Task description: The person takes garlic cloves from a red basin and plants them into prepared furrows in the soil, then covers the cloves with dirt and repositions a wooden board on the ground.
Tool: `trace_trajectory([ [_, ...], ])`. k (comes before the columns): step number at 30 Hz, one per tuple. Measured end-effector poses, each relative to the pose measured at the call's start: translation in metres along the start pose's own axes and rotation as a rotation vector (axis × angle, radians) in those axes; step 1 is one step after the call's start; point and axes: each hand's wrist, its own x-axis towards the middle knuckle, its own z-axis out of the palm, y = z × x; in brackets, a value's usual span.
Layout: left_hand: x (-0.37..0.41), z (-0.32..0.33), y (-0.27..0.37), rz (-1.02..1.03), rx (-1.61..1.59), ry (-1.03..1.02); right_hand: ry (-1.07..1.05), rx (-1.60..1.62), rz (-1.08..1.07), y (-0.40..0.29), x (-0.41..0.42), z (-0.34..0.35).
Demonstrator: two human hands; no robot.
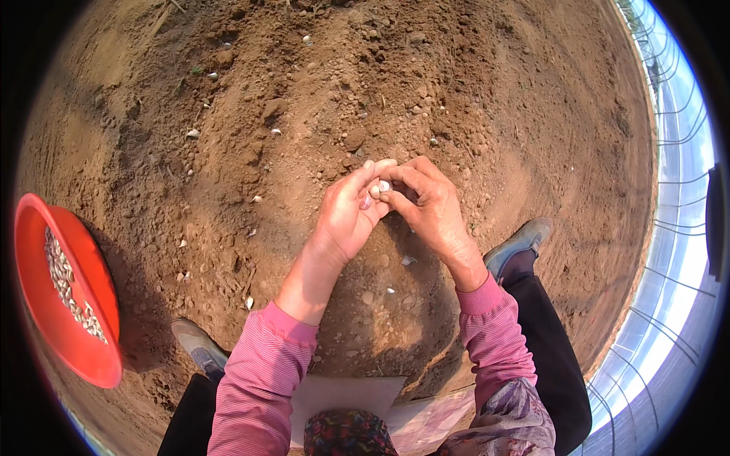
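Note:
My left hand (349, 206) is cupped palm up over the soil, with several garlic cloves (365, 202) lying in its palm and fingers. My right hand (429, 196) meets it from the right, its thumb and forefinger pinching a pale garlic clove (384, 186) above the left fingers. The right hand's other fingers are curled and partly hidden. Beneath both hands is loose brown soil (319, 171), with single cloves dotted about, such as one garlic clove (193, 133) at the upper left and another clove (249, 302) near the left shoe.
A red plastic basin (105, 268) with many garlic cloves (65, 279) inside stands at the far left. My left shoe (197, 342) and right shoe (522, 242) rest on the soil. Along the right runs a translucent plastic greenhouse wall (678, 199) with curved ribs.

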Motion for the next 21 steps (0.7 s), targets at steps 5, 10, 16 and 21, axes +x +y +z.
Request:
trace_trajectory([
  [5,-0.024,0.001,-0.013,0.065,0.002,0.053,0.02,-0.005,-0.1,0.005,-0.008,0.013],
  [10,-0.048,-0.008,-0.023,0.088,0.016,0.092,0.009,0.2,0.084,-0.004,-0.025,0.024],
  [16,-0.067,-0.011,-0.031,0.045,0.098,0.22,0.169,0.625,0.332,0.013,-0.007,0.015],
  [21,-0.064,-0.007,-0.013,0.11,0.106,0.202,0.209,0.458,0.24,0.021,0.044,0.006],
])
